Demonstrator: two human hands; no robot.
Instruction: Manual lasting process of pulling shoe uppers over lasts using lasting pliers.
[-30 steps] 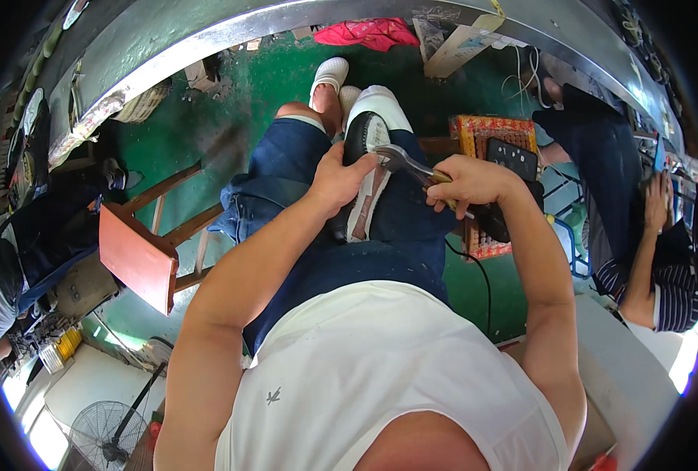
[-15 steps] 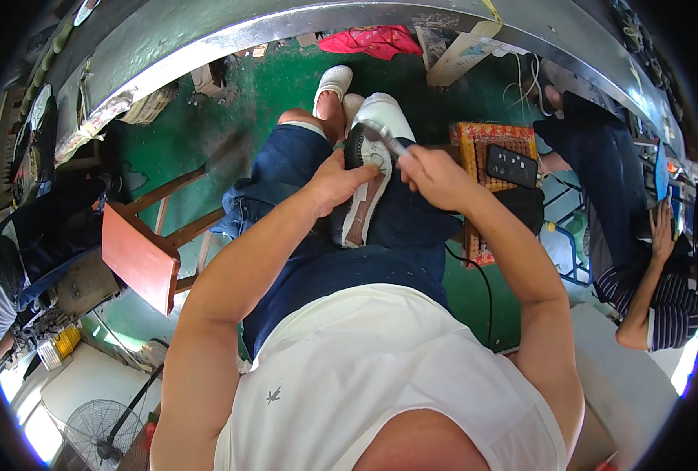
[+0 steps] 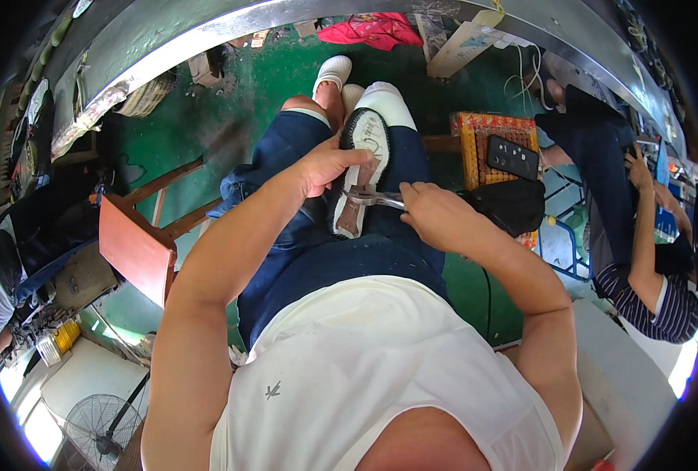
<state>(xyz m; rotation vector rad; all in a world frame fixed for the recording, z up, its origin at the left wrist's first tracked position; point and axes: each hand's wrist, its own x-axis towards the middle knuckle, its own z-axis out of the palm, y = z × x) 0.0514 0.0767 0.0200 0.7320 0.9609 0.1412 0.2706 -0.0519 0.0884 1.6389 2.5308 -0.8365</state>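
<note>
Across my lap lies a shoe upper [image 3: 354, 212], bottom side up. A dark edge runs around its whitish and brown underside. My left hand [image 3: 327, 166] is closed around its left side, thumb pressed on the underside. My right hand [image 3: 431, 210] grips shiny metal pincers [image 3: 380, 198] by the handles. Their head rests on or just over the brown middle part of the underside; whether it touches I cannot tell. The fingers under the shoe are hidden.
A beaded seat [image 3: 478, 153] at the right holds a black remote-like device [image 3: 512, 157] and a black pouch [image 3: 510, 206]. An orange-red stool [image 3: 137, 247] stands left. A metal bench edge [image 3: 231, 35] spans the front. A co-worker [image 3: 647, 298] sits at far right.
My right hand has brought the pincers from the shoe's toe end back toward me, to its middle. My left hand still holds the shoe. The co-worker's arms have shifted.
</note>
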